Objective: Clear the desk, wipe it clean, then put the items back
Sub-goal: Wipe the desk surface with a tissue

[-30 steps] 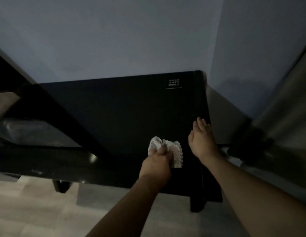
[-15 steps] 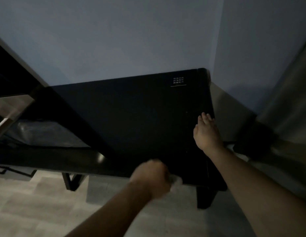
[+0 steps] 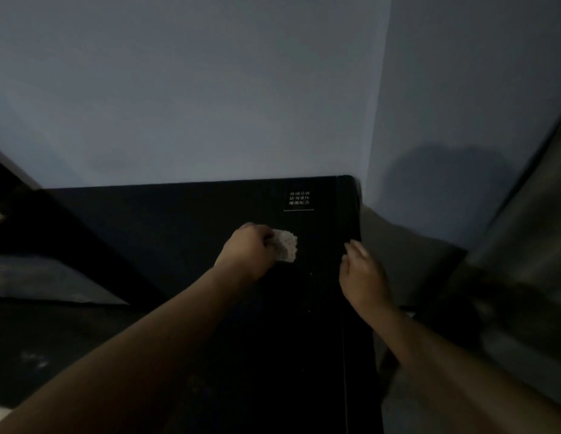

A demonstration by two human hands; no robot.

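The black desk (image 3: 166, 220) fills the lower middle of the dim view, pushed against the wall. My left hand (image 3: 246, 253) grips a small white dotted cloth (image 3: 285, 250) and presses it on the desk top, towards the back right, just below a small white printed label (image 3: 299, 198). My right hand (image 3: 363, 277) rests on the desk's right edge with its fingers straight and pointing away from me. Nothing else shows on the desk top.
Pale walls (image 3: 194, 89) meet in a corner behind the desk's right end. A dark slanted frame (image 3: 69, 233) crosses at the left. A grey curtain-like surface (image 3: 529, 220) hangs at the right. Pale floor (image 3: 398, 261) shows beside the desk.
My left hand pulled the cloth back to the desk's front edge, then pushed it forward towards the back near the label. My right hand stayed on the right edge. The camera moved closer.
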